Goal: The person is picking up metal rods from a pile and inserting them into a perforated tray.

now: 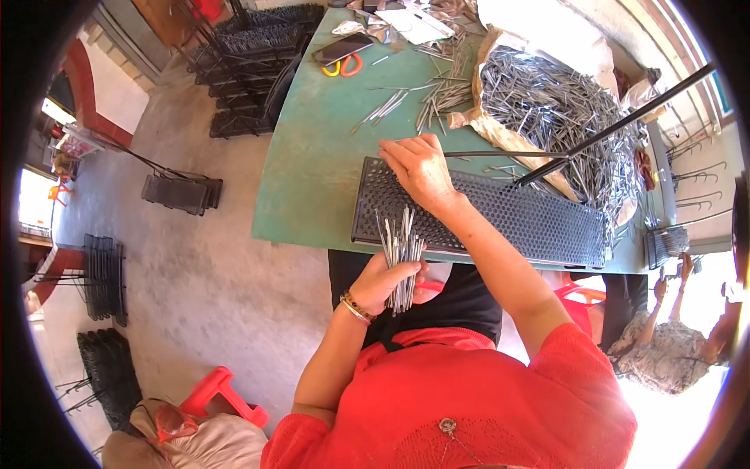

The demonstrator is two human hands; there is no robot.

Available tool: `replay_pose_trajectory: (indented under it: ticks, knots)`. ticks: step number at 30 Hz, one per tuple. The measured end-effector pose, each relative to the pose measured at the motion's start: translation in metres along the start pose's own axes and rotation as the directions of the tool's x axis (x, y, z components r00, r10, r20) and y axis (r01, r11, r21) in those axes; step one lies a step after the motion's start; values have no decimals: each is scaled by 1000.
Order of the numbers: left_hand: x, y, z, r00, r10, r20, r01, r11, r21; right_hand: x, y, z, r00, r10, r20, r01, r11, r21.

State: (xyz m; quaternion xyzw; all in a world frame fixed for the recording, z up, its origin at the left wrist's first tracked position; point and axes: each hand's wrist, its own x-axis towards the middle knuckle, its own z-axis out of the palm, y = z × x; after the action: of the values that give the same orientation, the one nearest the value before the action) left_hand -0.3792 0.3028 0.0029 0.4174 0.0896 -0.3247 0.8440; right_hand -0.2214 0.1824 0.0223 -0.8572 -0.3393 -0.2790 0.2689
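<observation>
My left hand is closed around an upright bundle of thin grey metal rods, just off the near edge of the table. Across the front of the table lies a long black perforated metal panel with raised edges and black bars attached. Over its left end, at the far edge, my right hand is bent with fingers closed. Whatever those fingertips pinch is hidden from view.
On the green table, a torn paper sack spills a heap of rods. Scissors and a phone lie far left. Black racks stand on the floor. A person works at right; a red stool stands lower left.
</observation>
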Motion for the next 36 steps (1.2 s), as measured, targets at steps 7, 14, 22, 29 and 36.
replay_pose_trajectory:
  ticks: [7,14,22,29,36]
  knots:
    - [-1,2,2,1000,-11,10,11,1000,-8,13,-15,-20,991,-42,130,20,986,164]
    - [-2,0,5,999,41,2,-41,999,36,0,-35,-33,807,-76,586,-173,918,357]
    - [-5,4,5,1000,-13,-18,12,999,-37,37,-16,-41,927,307,213,-371,828,420]
    - [-5,3,5,999,-21,-27,19,998,-62,36,1,-6,981,192,4,-189,962,198]
    - [-11,7,13,999,-35,-9,33,981,-191,20,3,6,992,-123,21,120,987,108]
